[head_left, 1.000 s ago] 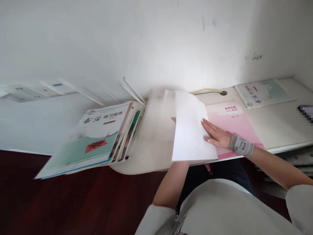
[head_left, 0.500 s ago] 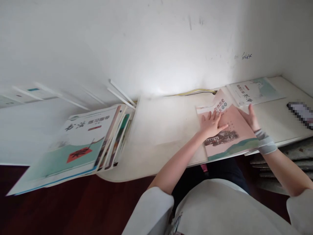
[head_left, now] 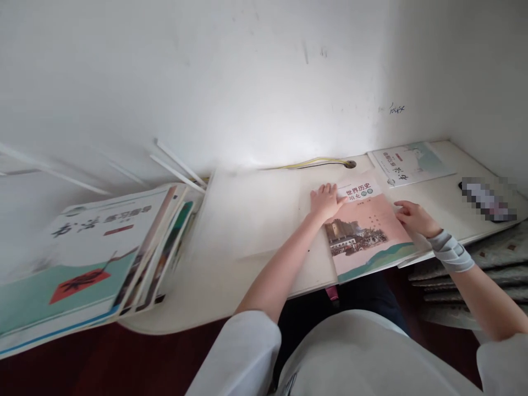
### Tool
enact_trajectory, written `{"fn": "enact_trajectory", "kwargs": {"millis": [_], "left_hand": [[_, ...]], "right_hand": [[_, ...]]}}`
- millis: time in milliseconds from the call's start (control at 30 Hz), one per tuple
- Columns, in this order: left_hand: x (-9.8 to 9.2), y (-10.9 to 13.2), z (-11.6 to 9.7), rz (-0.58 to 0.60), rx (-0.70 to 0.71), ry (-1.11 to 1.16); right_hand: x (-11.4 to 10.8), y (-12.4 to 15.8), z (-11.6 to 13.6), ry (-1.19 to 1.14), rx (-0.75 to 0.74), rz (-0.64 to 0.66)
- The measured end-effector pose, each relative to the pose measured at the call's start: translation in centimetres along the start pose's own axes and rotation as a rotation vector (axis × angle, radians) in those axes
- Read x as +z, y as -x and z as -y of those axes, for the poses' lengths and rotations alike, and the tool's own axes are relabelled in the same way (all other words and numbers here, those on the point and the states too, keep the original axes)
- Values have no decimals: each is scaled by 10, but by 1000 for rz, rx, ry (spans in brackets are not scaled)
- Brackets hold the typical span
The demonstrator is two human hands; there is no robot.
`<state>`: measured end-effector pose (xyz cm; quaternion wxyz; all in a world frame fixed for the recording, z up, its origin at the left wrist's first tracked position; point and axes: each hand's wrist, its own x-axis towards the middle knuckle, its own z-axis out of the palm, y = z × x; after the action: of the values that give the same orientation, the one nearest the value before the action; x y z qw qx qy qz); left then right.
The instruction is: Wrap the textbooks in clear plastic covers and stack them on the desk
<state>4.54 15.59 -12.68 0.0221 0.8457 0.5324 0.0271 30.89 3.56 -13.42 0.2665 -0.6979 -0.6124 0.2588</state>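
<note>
Left hand [head_left: 325,202] is laid loosely open on the pink book's [head_left: 363,213] upper-left edge, nothing gripped; right hand [head_left: 416,219] is half-curled at its right edge — hold unclear. Book is closed, laid flat between them — left hand not yet lifted.

A study corner: white desk [head_left: 251,220] against a marked wall [head_left: 247,82], stacked schoolbooks [head_left: 103,242], pink history book [head_left: 373,231].

- Light soft, source out of view; wall [head_left: 289,104] brightest mid-frame, just above desk [head_left: 243,220], greyer upper L.
- R side of wall in soft-edged shadow.
- Floor [head_left: 94,360] v. dark, detail mostly lost.
- Wide-angle distortion: stack [head_left: 99,253] stretched twd L edge, a bit blurry there.
- Pink bk [head_left: 369,231] evenly lit, fairly sharp, title legible.
- Phone [head_left: 489,201] pixelated.
</note>
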Motion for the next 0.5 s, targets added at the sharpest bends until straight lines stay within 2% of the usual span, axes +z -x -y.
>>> {"fn": "enact_trajectory", "kwargs": {"millis": [67,133,200,267,367,500], "left_hand": [[-8,16,6,-32,-23,-64],[-18,36,15,16,-62,-109],[-29,54,28,106,-125,-86],[-34,63,41,143,-184,-7],[-30,53,56,85,-191,185],[-13,6,58,62,-173,328]], "right_hand": [[1,-10,6,194,-38,-58],[3,-25,14,380,-70,-84],[6,-42,23,511,-107,-44],[9,-59,32,568,-147,14],[12,-78,43,564,-202,84],[9,-86,51,575,-239,149]]}}
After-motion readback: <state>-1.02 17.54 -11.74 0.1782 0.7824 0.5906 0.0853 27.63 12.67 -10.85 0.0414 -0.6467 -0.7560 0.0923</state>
